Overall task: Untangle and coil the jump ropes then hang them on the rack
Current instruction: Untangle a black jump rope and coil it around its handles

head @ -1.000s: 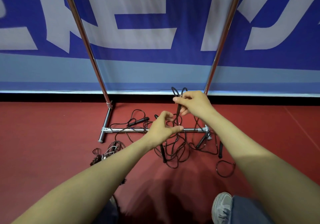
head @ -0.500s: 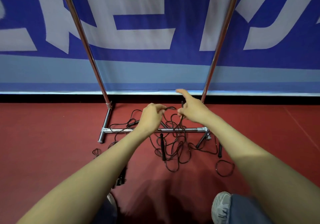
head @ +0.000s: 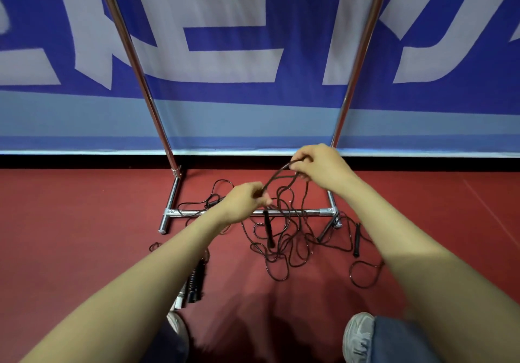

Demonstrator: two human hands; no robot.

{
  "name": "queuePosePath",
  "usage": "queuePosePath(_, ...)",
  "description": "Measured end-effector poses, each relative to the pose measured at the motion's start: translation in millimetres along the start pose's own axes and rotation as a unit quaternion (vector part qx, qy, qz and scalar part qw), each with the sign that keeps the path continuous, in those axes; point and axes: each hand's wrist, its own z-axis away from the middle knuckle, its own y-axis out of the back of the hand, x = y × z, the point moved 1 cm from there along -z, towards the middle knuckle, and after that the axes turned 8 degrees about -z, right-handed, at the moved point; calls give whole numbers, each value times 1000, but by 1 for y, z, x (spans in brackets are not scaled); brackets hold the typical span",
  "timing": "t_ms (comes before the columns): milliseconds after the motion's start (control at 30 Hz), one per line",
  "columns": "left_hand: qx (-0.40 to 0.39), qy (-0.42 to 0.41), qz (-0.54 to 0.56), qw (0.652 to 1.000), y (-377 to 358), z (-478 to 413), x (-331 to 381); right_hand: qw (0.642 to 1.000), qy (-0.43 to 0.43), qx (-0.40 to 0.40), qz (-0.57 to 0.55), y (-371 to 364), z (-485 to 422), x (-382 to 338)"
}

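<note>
Left hand [head: 243,203] and right hand [head: 323,167] bare, forearms bare too. Right side: grey-white sneaker [head: 358,337], blue denim trouser leg [head: 394,340].

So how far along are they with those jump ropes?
Early on. Nothing hangs on the visible part of the rack. The left hand and right hand each hold a strand lifted from the tangle, which mostly lies on the floor around the rack's base. A bundle near the shoe may be coiled; that is unclear.

Red floor [head: 70,236], tangled black jump ropes [head: 268,230] lying on it, chrome rack base [head: 171,202]
</note>
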Motion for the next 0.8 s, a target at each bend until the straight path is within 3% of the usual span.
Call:
queuePosePath(67, -1, 33, 2, 999, 1, -1, -10, 1000, -15, -4, 14, 2, 3, 3)
queuePosePath(233, 202, 31, 171, 964, 14, -2, -5, 994, -20, -38, 97, -2, 7, 10)
queuePosePath(300, 234, -3, 74, 969, 18, -2, 3, 995, -7, -56, 88, -6, 9, 8)
queuePosePath(400, 207, -49, -20, 977, 15, 1, 15, 994, 18, -68, 82, -14, 12, 0)
queuePosePath(500, 195, -64, 35, 978, 12, 4, 25, 991, 27, -67, 116, -18, 14, -7)
queuePosePath(667, 147, -81, 65, 984, 20, 3, 20, 998, 40, -34, 30, -8, 13, -13)
queuePosePath(800, 74, -61, -101, 990, 10, -1, -8, 995, 27, 2, -98, 7, 10, -16)
